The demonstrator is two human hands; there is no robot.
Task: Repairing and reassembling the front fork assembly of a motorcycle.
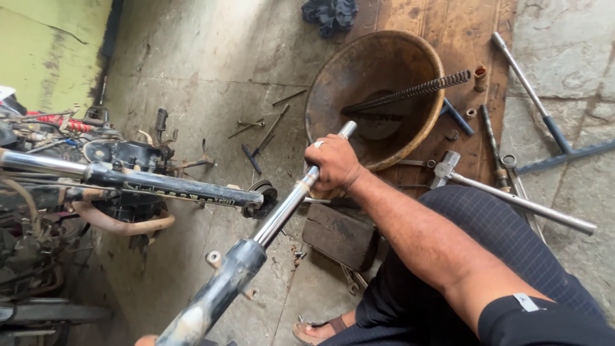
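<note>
My right hand (333, 163) is shut around the chrome inner tube of a motorcycle fork leg (282, 214), near the tube's upper end. The fork slants from the bottom left up toward a rusty round metal basin (333, 70). Its dark, scuffed lower leg (218, 288) runs down to the bottom edge. There a small patch of my left hand (146, 339) shows beneath it, and its grip is hidden. A long coil spring (410, 91) lies across the basin.
A partly stripped motorcycle (77, 166) with a second fork leg (166, 187) stands at left. A hammer (448, 168), T-handle wrench (544, 118) and small parts lie on a wooden board (467, 38). A dark block (339, 236), cloth (330, 14) and my sandalled foot (317, 330) are nearby.
</note>
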